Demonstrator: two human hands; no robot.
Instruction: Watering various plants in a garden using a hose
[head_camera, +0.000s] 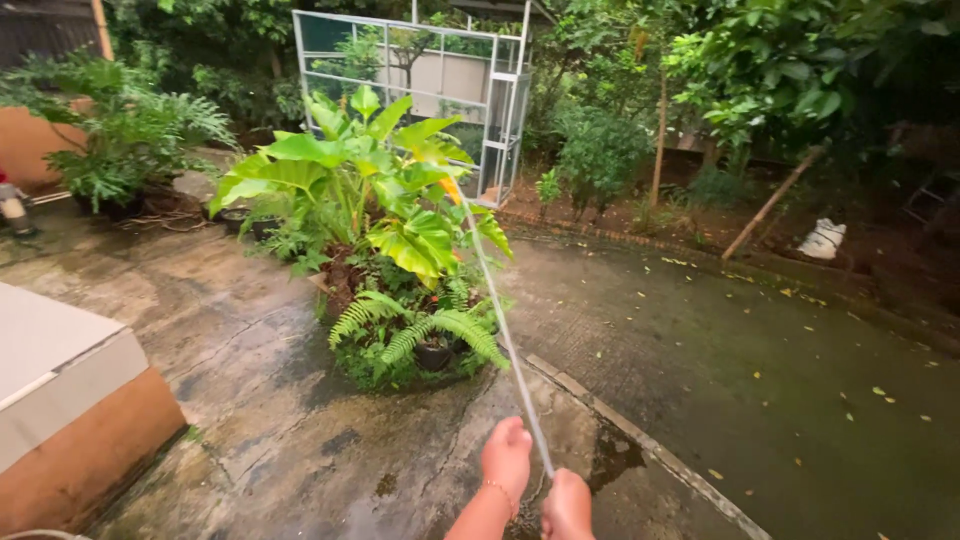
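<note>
My right hand (567, 505) is clenched at the bottom centre. A thin jet of water (505, 340) leaves the top of the fist, so it grips a hose end that the fingers hide. The jet runs up and to the left into a cluster of potted plants (390, 230) with big green leaves and ferns. Just left of the jet's start is my left hand (506, 458), with a thin bracelet on its wrist. Its fingers are curled downward and what it holds is hidden.
The wet concrete ground (300, 420) has a low raised curb (640, 445) running to the lower right. A brown block with a pale top (70, 400) stands at left. Behind the plants are a metal-framed cage (480, 90), shrubs, trees and a white sack (824, 238).
</note>
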